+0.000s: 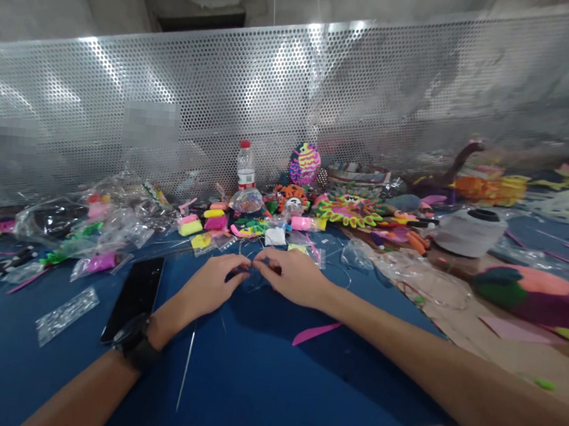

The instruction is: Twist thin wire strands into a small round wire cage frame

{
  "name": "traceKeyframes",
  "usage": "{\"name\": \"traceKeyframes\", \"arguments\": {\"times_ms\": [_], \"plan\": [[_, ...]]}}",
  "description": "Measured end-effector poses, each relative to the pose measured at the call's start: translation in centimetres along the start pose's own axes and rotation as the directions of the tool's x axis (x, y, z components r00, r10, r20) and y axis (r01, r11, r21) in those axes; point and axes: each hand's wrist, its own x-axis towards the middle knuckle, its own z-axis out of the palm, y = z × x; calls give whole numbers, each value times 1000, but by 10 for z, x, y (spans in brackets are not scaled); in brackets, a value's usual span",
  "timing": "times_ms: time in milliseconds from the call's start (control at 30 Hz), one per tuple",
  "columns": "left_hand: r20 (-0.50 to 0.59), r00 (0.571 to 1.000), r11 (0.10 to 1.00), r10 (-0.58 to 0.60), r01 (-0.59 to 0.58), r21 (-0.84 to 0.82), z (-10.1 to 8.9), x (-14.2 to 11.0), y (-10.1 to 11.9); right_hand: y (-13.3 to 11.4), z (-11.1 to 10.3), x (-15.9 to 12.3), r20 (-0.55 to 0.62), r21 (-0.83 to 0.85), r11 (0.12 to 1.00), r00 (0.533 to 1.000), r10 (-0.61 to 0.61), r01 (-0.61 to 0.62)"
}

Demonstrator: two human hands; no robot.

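A chunky black wristwatch [136, 340] on a wide dark strap circles the left wrist above the bare left hand [209, 281], and the left forearm [88, 391], right forearm [449, 377] and right hand [289, 277] are bare too.

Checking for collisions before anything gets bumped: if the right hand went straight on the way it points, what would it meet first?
Probably the left hand: the right hand's fingertips point towards it and sit very close, though depth is hard to judge from this view.

Clear strand [251, 281]: thin, too fine to identify exactly; pinched between left fingers [241, 265] and right fingers [261, 257], just above blue counter [262, 369].
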Motion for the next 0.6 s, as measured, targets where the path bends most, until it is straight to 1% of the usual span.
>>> {"name": "traceKeyframes", "arguments": {"times_ms": [100, 167, 267, 367, 467, 600], "plan": [[9, 1000, 999, -4, 5, -52, -1, 0, 1, 0, 1, -1, -24, 3, 1000, 999, -28, 28], [16, 999, 991, -31, 33, -128, -1, 0, 2, 0, 1, -2, -40, 16, 999, 999, -33, 33], [39, 995, 954, -91, 99, -284, -2, -2, 5, 0, 0, -2, -68, 23, 999, 997, -40, 41], [52, 991, 915, -122, 132, -381, -1, -3, 8, 0, 0, -2, -89, 20, 999, 995, -48, 50], [34, 990, 913, -134, 137, -384, 1, -3, 8, -1, -1, -2, -78, 18, 998, 996, -52, 54], [16, 992, 943, -125, 123, -310, 3, -3, 8, -5, -3, -3, -28, 26, 998, 998, -56, 56]]}}
